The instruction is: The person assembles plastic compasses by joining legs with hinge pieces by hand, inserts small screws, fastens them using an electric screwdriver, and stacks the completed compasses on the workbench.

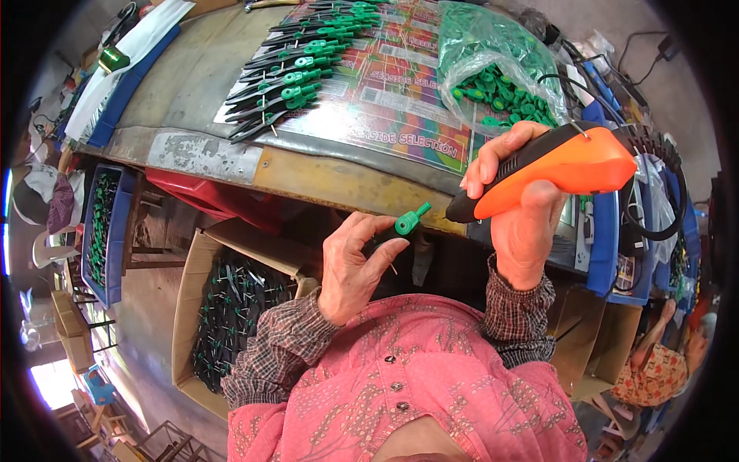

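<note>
My left hand [350,266] pinches a small green plastic fitting [406,224] with a round body and a ribbed stem pointing up and right. A thin pale pin shows below its fingers; what it belongs to is partly hidden. My right hand [527,219] is wrapped round an orange and black electric screwdriver [573,165]. The tool's black nose points left toward the fitting, with a gap between them. Beyond my hands, a row of black pieces with green fittings [296,77] lies on the worktable [308,173].
Loose green parts fill a clear plastic bag [500,85] at the table's far right. By my left arm stands a cardboard box [188,308] of black pieces; another box [585,339] is at right. A cable [681,204] hangs beside the screwdriver. Other people [654,369] sit nearby.
</note>
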A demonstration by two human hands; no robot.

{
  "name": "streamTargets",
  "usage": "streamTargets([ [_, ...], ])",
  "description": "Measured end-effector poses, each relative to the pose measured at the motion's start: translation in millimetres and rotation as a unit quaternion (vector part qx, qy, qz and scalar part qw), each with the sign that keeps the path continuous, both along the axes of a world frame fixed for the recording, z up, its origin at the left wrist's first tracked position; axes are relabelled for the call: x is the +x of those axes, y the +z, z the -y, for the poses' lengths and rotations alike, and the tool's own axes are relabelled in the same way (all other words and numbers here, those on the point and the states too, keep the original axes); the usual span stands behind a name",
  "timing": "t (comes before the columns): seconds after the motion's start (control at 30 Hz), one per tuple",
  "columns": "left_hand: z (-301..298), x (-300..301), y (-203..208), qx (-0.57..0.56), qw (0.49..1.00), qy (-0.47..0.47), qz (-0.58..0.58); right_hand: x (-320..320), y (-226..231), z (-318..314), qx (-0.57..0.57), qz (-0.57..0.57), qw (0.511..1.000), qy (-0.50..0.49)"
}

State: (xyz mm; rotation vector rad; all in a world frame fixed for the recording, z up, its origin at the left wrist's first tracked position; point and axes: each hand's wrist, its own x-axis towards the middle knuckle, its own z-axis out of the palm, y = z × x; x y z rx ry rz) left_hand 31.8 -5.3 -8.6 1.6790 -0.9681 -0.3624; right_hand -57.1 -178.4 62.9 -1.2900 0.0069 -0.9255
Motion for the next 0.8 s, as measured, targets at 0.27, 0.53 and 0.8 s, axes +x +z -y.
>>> streamTargets([
  [0.27, -3.2, -0.8, -5.7, 0.006, 0.993, -0.029, -0.114, 5.0, 10.7, 8.5, 0.054, -0.009, 0.998, 0.01],
  [0.53, -5.6, -7.6, -9.7, -0.01, 0.968, -0.017, -0.251, 8.3, 14.9, 15.5, 0.034, -0.034, 0.999, 0.012],
  [0.8, -6.0, -12.3, -3.8, -0.012, 0.928, -0.032, -0.371, 8.0, 7.8, 18.7, 0.019, -0.017, 1.0, 0.007],
])
